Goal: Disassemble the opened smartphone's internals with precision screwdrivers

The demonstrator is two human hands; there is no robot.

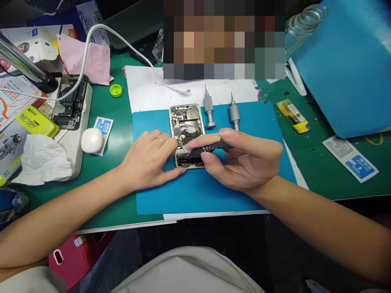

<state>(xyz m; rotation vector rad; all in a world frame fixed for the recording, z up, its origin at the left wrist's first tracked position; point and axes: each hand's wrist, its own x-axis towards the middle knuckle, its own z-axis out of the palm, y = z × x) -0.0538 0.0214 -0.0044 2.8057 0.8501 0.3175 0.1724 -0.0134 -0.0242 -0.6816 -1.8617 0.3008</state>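
An opened smartphone (191,130) with bare inner parts lies on the blue mat (171,195). My left hand (149,158) steadies it, bent fingers at its left side and thumb along its lower left corner. Above its lower half, my right hand (247,158) grips a slim black tool (215,147) with a ridged shaft between thumb and index finger. The tool's working end is hard to make out against the dark parts. Two grey precision screwdrivers, one upright-pointing (208,108) and another (234,114) to its right, rest beyond the phone.
A white cable (122,38) arches over the left side, its plug end on white paper (146,87). Another opened phone (71,101), a white earbud case (92,141) and a crumpled tissue (45,158) lie left. A yellow packet (293,116) and blue-labelled card (351,158) lie right.
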